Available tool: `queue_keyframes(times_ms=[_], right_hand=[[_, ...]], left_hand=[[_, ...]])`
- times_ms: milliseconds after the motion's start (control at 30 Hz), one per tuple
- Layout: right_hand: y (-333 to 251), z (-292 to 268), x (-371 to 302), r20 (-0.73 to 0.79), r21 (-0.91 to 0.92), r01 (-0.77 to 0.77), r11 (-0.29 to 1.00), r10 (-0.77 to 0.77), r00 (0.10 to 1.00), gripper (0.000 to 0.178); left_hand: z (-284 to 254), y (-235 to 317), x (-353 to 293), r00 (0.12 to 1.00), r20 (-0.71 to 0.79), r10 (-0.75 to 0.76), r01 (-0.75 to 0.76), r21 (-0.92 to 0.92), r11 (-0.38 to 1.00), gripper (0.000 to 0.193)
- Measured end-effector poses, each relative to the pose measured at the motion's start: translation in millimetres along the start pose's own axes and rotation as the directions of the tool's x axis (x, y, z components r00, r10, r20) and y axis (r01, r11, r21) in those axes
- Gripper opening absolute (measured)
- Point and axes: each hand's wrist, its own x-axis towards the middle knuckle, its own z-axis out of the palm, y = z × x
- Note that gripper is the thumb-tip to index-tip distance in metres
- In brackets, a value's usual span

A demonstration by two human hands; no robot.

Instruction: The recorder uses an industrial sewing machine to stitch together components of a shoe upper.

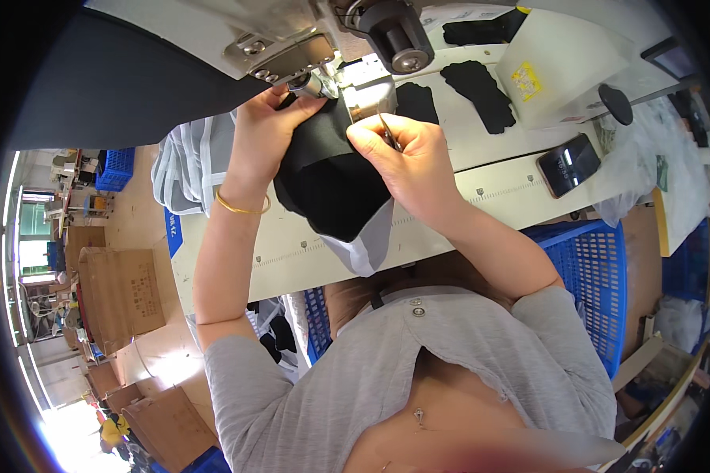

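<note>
A black fabric piece [323, 185] with a pale grey-white part [365, 246] lies under the lit head of a sewing machine [285, 57], and its lower end hangs over the table's near edge. At the left of the presser area, my left hand [264, 134] grips the cloth between thumb and fingers, the fingertips partly hidden by the machine. My right hand [409, 162] is closed in a pinch at the fabric's right side, around slim dark tweezers [390, 134]. Whether the tweezers' tips touch the cloth cannot be made out.
Black cut pieces [481, 96] lie on the white table [465, 189], with a phone [568, 165] to the right. Grey-and-white fabric [189, 169] is piled left. A blue crate [588, 276] stands below right; cardboard boxes [118, 296] occupy the floor at left.
</note>
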Motion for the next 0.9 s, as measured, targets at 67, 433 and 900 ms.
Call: queue_keyframes(times_ms=[67,433,900], right_hand=[[-4.4,0.9,1.5,-0.006,-0.051,-0.003,0.999,0.003,1.000,0.033],[-9.3,-20.6,-8.8,0.149,0.176,-0.242,0.954,0.218,0.965,0.010],[-15.7,-20.1,-34.3,0.186,0.266,-0.333,0.905,0.290,0.939,0.019]], left_hand=[[-4.6,-2.3,-3.4,0.985,-0.021,0.173,-0.159,0.296,0.942,0.018],[13.4,17.4,-65.4,0.647,0.505,0.571,-0.665,0.741,0.099,0.035],[7.9,17.7,-64.5,0.606,0.520,0.602,-0.645,0.764,-0.012,0.035]])
